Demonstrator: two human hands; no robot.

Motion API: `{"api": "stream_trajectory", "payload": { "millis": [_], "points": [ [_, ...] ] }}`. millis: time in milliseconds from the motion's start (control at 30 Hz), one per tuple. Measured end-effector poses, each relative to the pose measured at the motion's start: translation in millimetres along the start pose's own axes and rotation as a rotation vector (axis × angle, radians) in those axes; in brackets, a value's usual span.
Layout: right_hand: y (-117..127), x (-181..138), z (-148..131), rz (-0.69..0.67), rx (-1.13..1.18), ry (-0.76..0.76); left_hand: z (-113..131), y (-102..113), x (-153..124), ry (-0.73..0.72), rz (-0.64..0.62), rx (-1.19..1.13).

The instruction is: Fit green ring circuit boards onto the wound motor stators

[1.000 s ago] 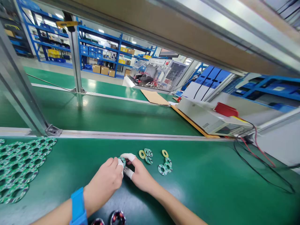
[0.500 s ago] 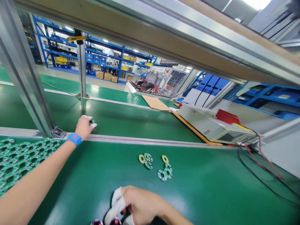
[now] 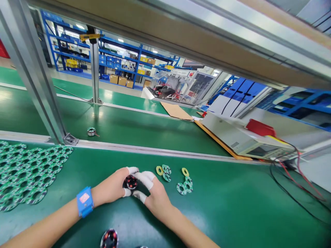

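Green worktop (image 3: 238, 203) spreads under your two hands, one metal rail (image 3: 144, 151) crossing beyond them. Your left hand (image 3: 113, 186) grips one dark wound ring (image 3: 131, 182) between white-tipped thumb and fingers; your right hand (image 3: 159, 194) curls in from four o'clock, a white-tipped finger at the ring's edge, though whether it grips too I cannot tell. Between your hands, the ring turns its open face up towards you; being round, it shows no long axis.

Take that ring as the dial's centre. Between two and three o'clock you have one yellow ring (image 3: 157, 170) with at least two green boards (image 3: 167, 179); at three, one yellow washer (image 3: 183, 171) with what look like three green discs (image 3: 178, 188). One second dark ring (image 3: 103, 239) lies near seven, cut off by the view's edge. At nine, your spread of green rings (image 3: 41, 172) overlaps too much to count. Past the rail at eleven stands one green-topped coil (image 3: 91, 131), its lead pointing towards four. Farthest out, between two and three, is one pale instrument case (image 3: 227, 132).
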State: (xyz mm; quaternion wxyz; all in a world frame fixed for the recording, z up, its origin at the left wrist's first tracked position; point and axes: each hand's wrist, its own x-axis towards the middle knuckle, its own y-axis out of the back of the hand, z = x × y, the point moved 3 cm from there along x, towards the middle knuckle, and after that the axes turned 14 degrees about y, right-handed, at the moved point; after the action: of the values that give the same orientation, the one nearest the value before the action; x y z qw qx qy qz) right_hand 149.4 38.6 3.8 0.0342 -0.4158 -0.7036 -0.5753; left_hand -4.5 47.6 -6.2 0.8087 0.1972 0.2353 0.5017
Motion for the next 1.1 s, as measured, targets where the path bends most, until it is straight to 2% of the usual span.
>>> {"api": "stream_trajectory", "payload": {
  "millis": [67, 133, 233, 300, 367, 400, 467, 500, 533, 600, 667, 767, 867, 933, 967, 1033, 1100],
  "points": [
    [-0.4, 4.2, -11.9, -0.079, -0.145, 0.255, 0.6, 1.3, 1.6, -0.043, 0.008, 0.002],
    [-5.1, 5.0, -21.3, -0.195, -0.242, 0.433, 0.8, 4.2, 4.5, -0.072, 0.021, 0.039],
    [-10.7, 1.4, -31.4, -0.336, -0.289, 0.558, 0.5, 5.6, 7.3, -0.097, 0.040, 0.089],
    [-6.7, -0.6, -33.5, -0.320, -0.234, 0.567, -1.2, 4.6, 8.3, -0.105, 0.058, 0.090],
    [6.0, 0.4, -27.6, -0.186, -0.163, 0.528, -4.2, 2.9, 9.5, -0.100, 0.073, 0.067],
    [15.2, 2.2, -19.7, -0.089, -0.171, 0.455, -6.0, 2.0, 10.3, -0.090, 0.076, 0.050],
    [34.2, 6.4, 5.2, 0.043, -0.301, 0.180, -9.1, 0.6, 11.3, -0.067, 0.071, 0.017],
    [41.8, 7.9, 19.9, 0.023, -0.394, 0.008, -9.9, 0.5, 11.4, -0.056, 0.067, 0.002],
    [46.8, 8.9, 33.7, -0.062, -0.459, -0.131, -10.0, 0.9, 11.0, -0.046, 0.062, -0.007],
    [52.0, 9.4, 54.2, -0.258, -0.496, -0.291, -8.2, 3.3, 9.1, -0.036, 0.039, -0.012],
    [54.3, 9.5, 62.7, -0.355, -0.464, -0.323, -4.1, 8.0, 6.5, -0.033, 0.015, -0.001],
    [57.9, 11.4, 57.5, -0.323, -0.377, -0.295, 4.6, 19.0, 4.3, -0.017, 0.091, -0.029],
    [57.5, 16.5, 40.8, -0.166, 0.107, -0.227, 15.6, 25.1, 4.1, -0.005, 0.213, -0.125],
    [53.8, 20.4, 29.0, -0.078, 0.464, -0.173, 23.0, 21.3, 4.8, -0.019, 0.173, -0.180],
    [51.0, 21.9, 24.1, -0.060, 0.565, -0.153, 25.9, 18.2, 5.1, -0.022, 0.131, -0.216],
    [45.7, 23.8, 16.7, -0.025, 0.614, -0.132, 28.7, 13.1, 5.5, 0.004, 0.070, -0.314],
    [42.2, 24.1, 11.6, 0.016, 0.507, -0.126, 28.5, 11.3, 5.3, 0.051, 0.080, -0.407]
  ]
}}
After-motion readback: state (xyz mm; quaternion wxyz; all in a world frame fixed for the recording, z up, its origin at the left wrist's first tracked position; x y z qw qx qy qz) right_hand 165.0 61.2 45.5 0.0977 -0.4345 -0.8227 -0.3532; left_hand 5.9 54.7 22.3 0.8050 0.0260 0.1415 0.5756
